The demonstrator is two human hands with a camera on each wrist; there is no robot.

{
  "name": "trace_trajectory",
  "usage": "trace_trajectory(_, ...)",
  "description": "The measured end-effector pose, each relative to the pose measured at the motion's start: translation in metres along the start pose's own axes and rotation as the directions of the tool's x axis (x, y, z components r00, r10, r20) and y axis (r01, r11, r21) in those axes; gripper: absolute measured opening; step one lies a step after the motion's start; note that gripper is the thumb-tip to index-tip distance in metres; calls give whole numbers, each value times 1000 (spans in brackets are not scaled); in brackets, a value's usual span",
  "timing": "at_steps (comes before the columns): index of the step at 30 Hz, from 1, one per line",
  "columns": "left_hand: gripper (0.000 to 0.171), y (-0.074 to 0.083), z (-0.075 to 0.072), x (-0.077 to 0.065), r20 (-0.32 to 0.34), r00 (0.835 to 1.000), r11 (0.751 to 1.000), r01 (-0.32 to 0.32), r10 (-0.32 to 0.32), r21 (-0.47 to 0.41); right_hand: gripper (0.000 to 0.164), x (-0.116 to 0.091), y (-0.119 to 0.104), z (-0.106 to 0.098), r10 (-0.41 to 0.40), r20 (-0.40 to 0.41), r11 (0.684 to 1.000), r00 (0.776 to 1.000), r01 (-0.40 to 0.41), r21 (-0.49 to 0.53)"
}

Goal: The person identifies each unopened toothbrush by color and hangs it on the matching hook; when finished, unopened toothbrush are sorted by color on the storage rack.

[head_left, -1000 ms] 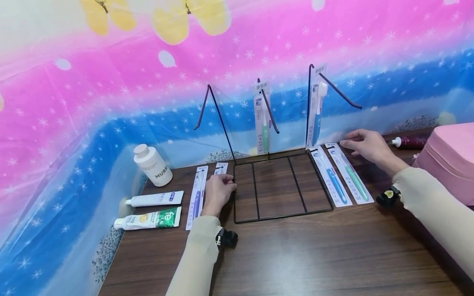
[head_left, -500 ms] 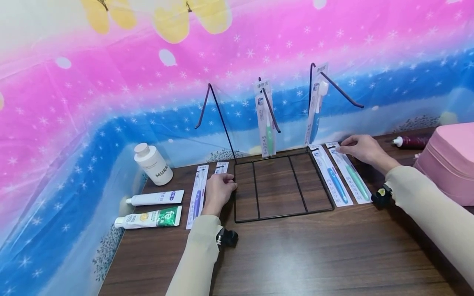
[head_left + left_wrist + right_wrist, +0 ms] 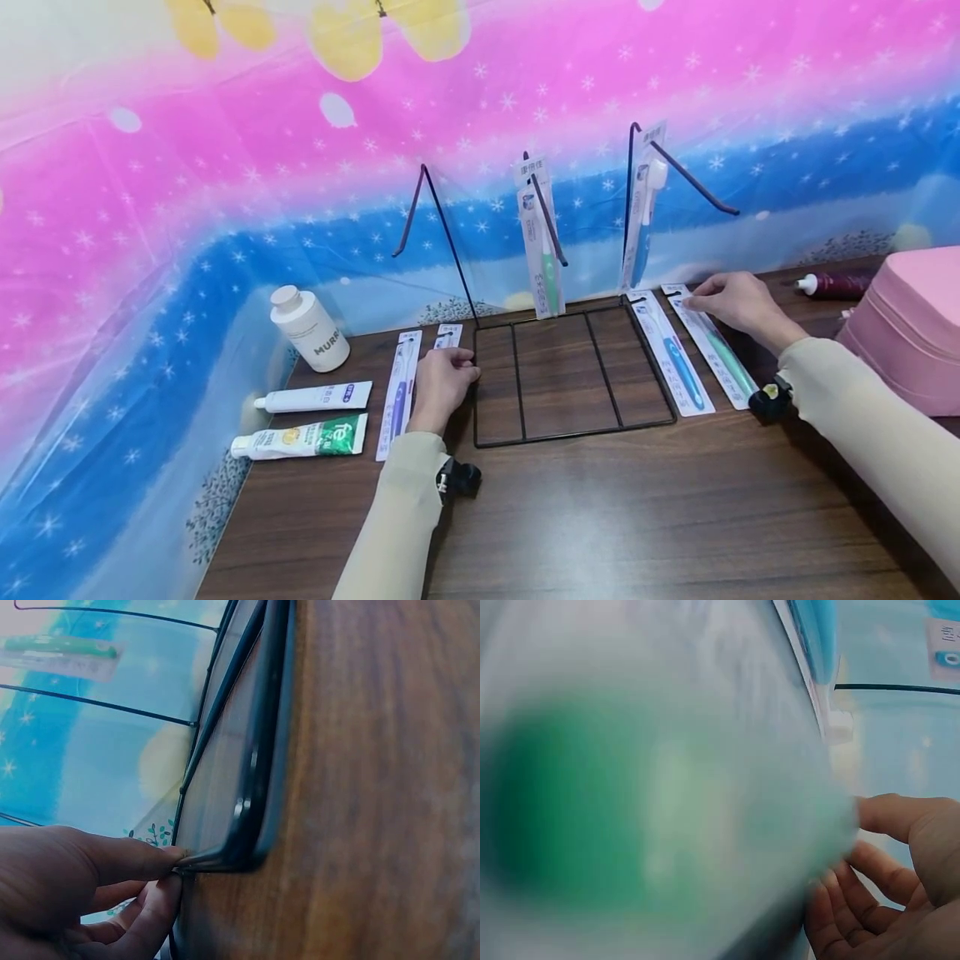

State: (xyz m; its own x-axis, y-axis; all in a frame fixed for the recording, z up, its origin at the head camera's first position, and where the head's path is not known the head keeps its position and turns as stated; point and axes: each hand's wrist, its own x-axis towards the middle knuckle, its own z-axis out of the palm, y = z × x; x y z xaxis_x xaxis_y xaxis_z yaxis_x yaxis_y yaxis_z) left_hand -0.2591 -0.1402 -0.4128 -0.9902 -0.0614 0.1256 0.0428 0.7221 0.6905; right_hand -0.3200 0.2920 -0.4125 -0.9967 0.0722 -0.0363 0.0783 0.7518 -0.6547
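Note:
In the head view my left hand (image 3: 441,385) pinches the left side bar of a black wire display rack (image 3: 573,432). Its thumb and fingers meet on the bar in the left wrist view. My right hand (image 3: 738,307) pinches the side edge of a packaged green toothbrush (image 3: 722,354), near its top end, to the right of the rack. That package fills the right wrist view, blurred and close. A packaged blue toothbrush (image 3: 675,358) lies beside it. On the rack's hooks hang another green toothbrush pack (image 3: 542,250) and another blue one (image 3: 643,217); the left hook is bare.
Left of the rack lie a packaged purple toothbrush (image 3: 399,396) and another pack (image 3: 448,335), partly hidden by my hand. Further left are two toothpaste tubes (image 3: 318,398) and a white bottle (image 3: 309,327). At right stand a pink case (image 3: 907,333) and a dark red tube (image 3: 836,286).
My right hand has moved left and now grips the green toothbrush package, which has shifted slightly. The hanging green pack has swung a little. My left hand stays on the rack.

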Motion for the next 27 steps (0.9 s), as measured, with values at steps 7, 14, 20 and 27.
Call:
trace_trajectory(7, 22, 1, 0, 0, -8, 1000, 1000, -8, 8, -1, 45, -11, -5, -8, 9, -73, 1000, 997, -8, 20)
trace_trajectory(14, 21, 1, 2, 0, -11, 1000, 1000, -10, 10, 7, 54, -28, -12, -27, -9, -106, 999, 994, 13, 40)
trace_trajectory(20, 22, 0, 2, 0, -7, 1000, 1000, -6, 6, 2, 65, -43, -23, -41, -74, -138, 997, 988, 78, 26)
trace_trajectory(27, 22, 0, 2, 0, -13, 1000, 1000, -9, 9, 1, 77, -69, -39, -56, -139, -176, 989, 975, 145, 27)
